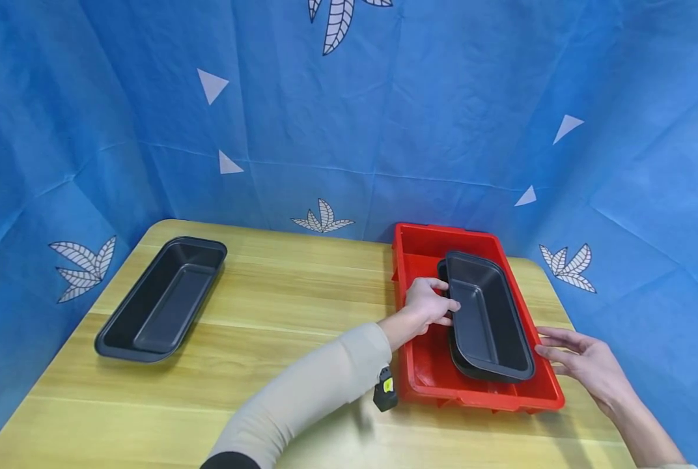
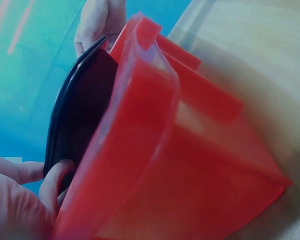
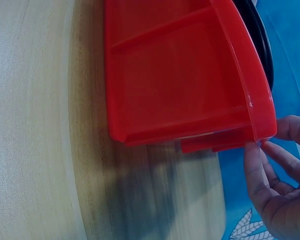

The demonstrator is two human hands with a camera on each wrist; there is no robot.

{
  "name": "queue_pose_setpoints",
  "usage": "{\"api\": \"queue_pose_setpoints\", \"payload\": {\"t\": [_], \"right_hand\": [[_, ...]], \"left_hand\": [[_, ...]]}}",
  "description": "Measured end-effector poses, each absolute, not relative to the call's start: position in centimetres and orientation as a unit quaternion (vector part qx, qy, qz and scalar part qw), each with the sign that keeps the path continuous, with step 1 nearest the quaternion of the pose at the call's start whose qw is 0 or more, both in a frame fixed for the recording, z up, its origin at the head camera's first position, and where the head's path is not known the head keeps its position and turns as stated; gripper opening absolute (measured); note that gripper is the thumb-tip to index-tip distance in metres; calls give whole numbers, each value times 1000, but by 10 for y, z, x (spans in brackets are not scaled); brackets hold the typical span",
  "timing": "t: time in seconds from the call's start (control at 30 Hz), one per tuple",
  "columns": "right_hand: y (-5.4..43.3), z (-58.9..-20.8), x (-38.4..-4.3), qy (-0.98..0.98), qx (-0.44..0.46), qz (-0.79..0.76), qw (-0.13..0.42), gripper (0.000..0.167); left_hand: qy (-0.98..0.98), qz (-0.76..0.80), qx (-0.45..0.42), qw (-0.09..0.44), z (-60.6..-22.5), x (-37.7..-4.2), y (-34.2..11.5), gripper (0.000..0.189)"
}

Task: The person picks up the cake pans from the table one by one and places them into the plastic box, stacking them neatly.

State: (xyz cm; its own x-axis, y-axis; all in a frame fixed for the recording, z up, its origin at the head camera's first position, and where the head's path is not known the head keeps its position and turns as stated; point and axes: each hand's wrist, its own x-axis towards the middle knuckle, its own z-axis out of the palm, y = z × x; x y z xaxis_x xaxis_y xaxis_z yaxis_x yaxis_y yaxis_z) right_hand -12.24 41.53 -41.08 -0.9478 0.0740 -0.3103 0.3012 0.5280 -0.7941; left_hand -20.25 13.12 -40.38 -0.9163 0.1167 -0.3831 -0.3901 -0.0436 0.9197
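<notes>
A dark loaf pan (image 1: 479,319) sits tilted in a red plastic crate (image 1: 404,260). A second dark rim shows beneath it, along its left and lower edges. My left hand (image 1: 428,305) reaches over the crate's left wall and pinches the upper pan's long left rim, thumb on the inner side. In the left wrist view, the fingers (image 2: 57,177) grip the dark rim beside the crate wall. My right hand (image 1: 589,365) holds the crate's right rim near the front corner. In the right wrist view, its fingers (image 3: 257,172) lie under the rim.
Another dark loaf pan (image 1: 179,306) lies at the left of the wooden table (image 1: 290,293). A small black device (image 1: 385,391) with a yellow label hangs by the left sleeve, beside the crate. A blue patterned cloth (image 1: 349,117) stands behind the table and along both sides.
</notes>
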Motion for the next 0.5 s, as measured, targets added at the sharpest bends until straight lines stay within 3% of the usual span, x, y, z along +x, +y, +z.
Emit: {"api": "queue_pose_setpoints", "payload": {"t": [0.5], "right_hand": [[415,-413,-123,869,108,-467,121,69]], "left_hand": [[684,703,-101,168,-409,-202,137,46]]}}
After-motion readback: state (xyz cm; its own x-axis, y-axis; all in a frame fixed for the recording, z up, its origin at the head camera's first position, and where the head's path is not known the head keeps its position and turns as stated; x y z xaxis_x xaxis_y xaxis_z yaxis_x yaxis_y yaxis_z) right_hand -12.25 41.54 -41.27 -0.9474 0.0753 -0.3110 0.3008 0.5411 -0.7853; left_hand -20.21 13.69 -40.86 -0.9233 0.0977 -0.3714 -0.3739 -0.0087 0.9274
